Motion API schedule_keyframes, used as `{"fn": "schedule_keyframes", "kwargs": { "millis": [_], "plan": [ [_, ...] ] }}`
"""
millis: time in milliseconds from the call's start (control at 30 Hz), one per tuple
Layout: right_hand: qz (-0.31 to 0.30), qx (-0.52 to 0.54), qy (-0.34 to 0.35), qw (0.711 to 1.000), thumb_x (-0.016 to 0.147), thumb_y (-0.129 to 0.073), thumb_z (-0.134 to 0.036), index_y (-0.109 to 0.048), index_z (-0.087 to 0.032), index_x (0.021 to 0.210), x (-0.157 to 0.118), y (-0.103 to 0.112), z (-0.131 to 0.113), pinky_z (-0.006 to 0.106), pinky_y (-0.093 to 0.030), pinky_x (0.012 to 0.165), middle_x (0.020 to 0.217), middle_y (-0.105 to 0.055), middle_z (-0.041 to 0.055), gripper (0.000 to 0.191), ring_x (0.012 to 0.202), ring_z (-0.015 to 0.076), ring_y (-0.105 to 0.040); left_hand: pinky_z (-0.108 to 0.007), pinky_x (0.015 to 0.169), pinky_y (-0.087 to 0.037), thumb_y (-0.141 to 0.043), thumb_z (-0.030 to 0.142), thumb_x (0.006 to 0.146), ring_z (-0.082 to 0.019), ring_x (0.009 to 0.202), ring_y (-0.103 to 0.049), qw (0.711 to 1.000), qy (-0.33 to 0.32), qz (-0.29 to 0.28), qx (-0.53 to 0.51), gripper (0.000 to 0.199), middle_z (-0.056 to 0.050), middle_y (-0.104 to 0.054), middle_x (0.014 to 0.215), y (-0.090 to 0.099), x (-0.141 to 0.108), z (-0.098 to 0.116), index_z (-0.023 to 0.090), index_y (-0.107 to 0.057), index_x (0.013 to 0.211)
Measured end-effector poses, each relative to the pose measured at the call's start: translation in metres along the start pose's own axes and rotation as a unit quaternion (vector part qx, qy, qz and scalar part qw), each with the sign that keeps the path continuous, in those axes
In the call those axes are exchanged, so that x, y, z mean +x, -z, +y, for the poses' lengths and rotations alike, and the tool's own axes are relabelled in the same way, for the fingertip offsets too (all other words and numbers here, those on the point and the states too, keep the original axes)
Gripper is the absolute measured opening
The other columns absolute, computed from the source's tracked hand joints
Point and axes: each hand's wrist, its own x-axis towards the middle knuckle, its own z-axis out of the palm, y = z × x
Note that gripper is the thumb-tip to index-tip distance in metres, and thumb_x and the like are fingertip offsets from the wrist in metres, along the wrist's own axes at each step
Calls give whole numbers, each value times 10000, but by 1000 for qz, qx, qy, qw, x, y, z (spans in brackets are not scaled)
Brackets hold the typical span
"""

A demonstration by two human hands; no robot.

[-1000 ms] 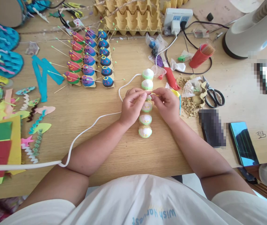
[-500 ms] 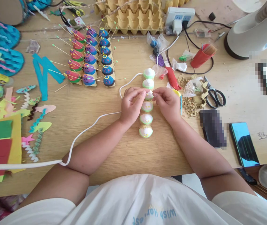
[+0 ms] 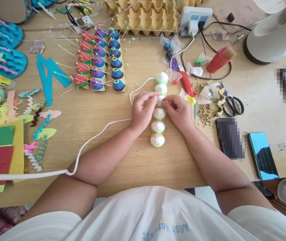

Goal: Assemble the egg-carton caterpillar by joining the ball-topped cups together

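Two bare hands of yours meet over a short upright row of domes at the middle of the frame. Your left hand (image 3: 144,112) has thumb and forefinger together at the third dome from the top; your right hand (image 3: 179,112) pinches just beside it, and anything between the fingertips is too small to tell.

The row of domes (image 3: 158,127) counts six, each white on top with a pale green rim. The lower three show small yellow marks, and a tan, crumbly patch lies between the bottom two. Your fingers partly hide the third.

Left of the row, a white cord (image 3: 107,124) curves across the wooden table (image 3: 122,157). Right of it lie a yellow scrap (image 3: 190,100), tan shavings (image 3: 205,115) and black-handled scissors (image 3: 233,103). Painted red, purple and blue cones (image 3: 98,61) stand in three columns at upper left.
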Motion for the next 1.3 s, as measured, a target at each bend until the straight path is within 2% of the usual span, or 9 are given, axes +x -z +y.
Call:
{"fn": "schedule_keyframes", "kwargs": {
  "millis": [333, 567, 733, 933, 1300],
  "plan": [
    [0, -1, -2, 1000, 986, -752, -346, -796, -246, 1011, 0, 0, -1, 320, -453, 654, 724, -637, -31, 112, 634, 129, -501, -417, 1132, -549, -706, 524, 1069, -242, 1159, -752, 1000, 5, -4, -1, 274, -44, -842, 1109, 0, 0, -3, 292, -853, 1068],
    [28, -2, -18, 999, 1048, -678, -425, -793, -258, 1068, -1, 2, 0, 322, -483, 660, 761, -682, -15, 204, 657, 145, -552, -520, 1188, -548, -704, 640, 1045, -302, 1213, -760, 999, 27, -13, -15, 317, -30, -855, 1136, 1, 1, -3, 358, -850, 1048],
    [14, -47, -19, 999, 1041, -651, -318, -832, -238, 1094, -2, 5, -6, 321, -477, 652, 711, -663, -24, 205, 625, 140, -537, -513, 1177, -566, -688, 556, 1067, -290, 1216, -763, 1000, 20, -10, -3, 270, -28, -855, 1147, 1, 0, -2, 339, -848, 1063],
    [21, -68, -3, 997, 979, -591, -206, -879, -212, 1088, -4, 5, -8, 327, -526, 697, 814, -801, 15, 308, 659, 150, -634, -470, 1167, -568, -680, 448, 1071, -263, 1209, -764, 1000, 16, -11, 6, 215, -32, -853, 1149, 2, 0, -2, 312, -847, 1077],
    [35, -79, -11, 996, 917, -575, -180, -901, -224, 1030, -4, 6, -8, 333, -524, 679, 786, -822, 17, 347, 651, 167, -682, -493, 1177, -565, -685, 511, 1065, -274, 1209, -765, 1000, 21, -14, 1, 250, -32, -857, 1149, 2, 1, -3, 319, -844, 1075]
  ]
}}
